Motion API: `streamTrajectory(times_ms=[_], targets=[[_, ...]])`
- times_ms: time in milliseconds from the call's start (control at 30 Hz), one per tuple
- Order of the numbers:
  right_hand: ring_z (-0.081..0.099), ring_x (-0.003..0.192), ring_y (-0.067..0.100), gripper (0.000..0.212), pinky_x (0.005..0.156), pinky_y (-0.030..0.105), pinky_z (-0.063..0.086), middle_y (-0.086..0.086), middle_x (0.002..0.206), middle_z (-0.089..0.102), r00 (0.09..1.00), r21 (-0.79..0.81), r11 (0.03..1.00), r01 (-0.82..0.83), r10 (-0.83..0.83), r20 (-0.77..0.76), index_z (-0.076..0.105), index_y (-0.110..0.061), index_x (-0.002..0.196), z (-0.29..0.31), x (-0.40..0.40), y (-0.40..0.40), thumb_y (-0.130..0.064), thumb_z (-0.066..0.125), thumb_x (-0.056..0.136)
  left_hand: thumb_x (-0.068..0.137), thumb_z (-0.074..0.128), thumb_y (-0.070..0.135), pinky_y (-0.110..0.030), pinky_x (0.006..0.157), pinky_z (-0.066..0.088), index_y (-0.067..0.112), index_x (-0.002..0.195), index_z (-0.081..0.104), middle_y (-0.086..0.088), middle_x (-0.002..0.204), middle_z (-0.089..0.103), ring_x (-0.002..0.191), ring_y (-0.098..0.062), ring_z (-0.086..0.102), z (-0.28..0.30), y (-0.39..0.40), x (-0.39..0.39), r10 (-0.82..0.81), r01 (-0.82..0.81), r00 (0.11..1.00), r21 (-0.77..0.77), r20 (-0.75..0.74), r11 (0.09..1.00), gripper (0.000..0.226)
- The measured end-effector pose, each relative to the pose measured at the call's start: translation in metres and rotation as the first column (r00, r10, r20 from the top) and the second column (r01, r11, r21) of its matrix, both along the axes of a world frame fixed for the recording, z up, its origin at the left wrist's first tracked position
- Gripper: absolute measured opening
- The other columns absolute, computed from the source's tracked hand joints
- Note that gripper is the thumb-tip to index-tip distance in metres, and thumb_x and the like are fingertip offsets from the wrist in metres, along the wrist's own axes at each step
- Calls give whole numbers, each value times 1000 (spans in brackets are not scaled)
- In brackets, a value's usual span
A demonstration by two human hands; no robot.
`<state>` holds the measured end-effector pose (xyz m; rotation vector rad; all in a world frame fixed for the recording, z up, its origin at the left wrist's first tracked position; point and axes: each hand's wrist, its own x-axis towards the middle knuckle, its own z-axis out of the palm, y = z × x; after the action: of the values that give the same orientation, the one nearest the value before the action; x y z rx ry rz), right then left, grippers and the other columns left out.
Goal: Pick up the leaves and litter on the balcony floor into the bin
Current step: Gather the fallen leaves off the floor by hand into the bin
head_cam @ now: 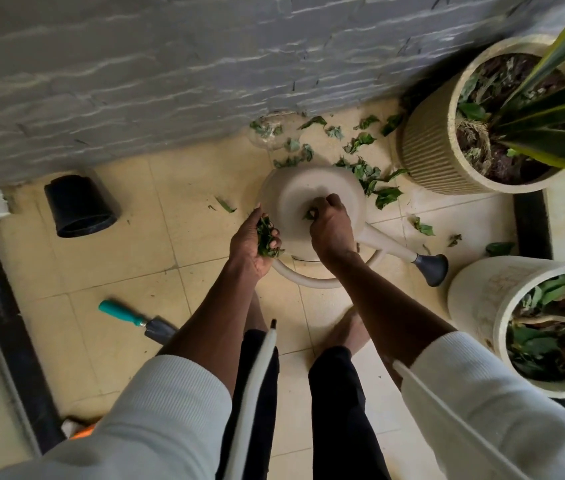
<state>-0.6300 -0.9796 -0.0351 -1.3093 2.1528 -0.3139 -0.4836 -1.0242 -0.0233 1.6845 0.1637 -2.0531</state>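
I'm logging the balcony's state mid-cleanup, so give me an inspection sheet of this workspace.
Surface: cream tiled floor, leaves scattered by the wall.
Job's things: loose leaves on the floor; black bin lying on its side near the wall.
Clutter: cream watering can; teal-handled trowel.
Grippers: left hand holds a bunch of leaves; right hand pinches a leaf on the can's top.
Cables: nothing seen.
Surroundings: grey stone wall; ribbed planter; white planter.

Two hands [255, 242], two planters [430, 147], one watering can [312, 195], one black pot [78, 206], one trowel [135, 318].
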Motion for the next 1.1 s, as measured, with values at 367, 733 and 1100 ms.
streamTrajectory(times_ms=[367,733,1100], targets=[[50,116,29,21,88,32,48,15,131,45,962,55,969,-239,229,147,69,-5,106,-52,150,-70,-2,54,92,99,51,42,-19,35,29,19,69,50,2,56,46,40,-11,41,-39,-30,121,332,-324,941,-108,70,940,39],[41,124,32,36,92,42,52,15,136,44,718,129,715,-687,696,-34,58,0,124,-151,179,-86,6,44,92,99,51,43,-20,35,30,19,66,51,1,57,48,41,-11,43,-106,-48,169,316,-309,946,-88,74,947,41],[65,62,11,17,54,26,51,-2,70,69,762,99,921,378,-370,532,64,-11,81,-10,133,-57,-7,79,74,82,70,54,-26,47,40,8,102,66,-9,76,60,54,-17,51,-66,-17,96,54,-51,992,-34,110,998,50]])
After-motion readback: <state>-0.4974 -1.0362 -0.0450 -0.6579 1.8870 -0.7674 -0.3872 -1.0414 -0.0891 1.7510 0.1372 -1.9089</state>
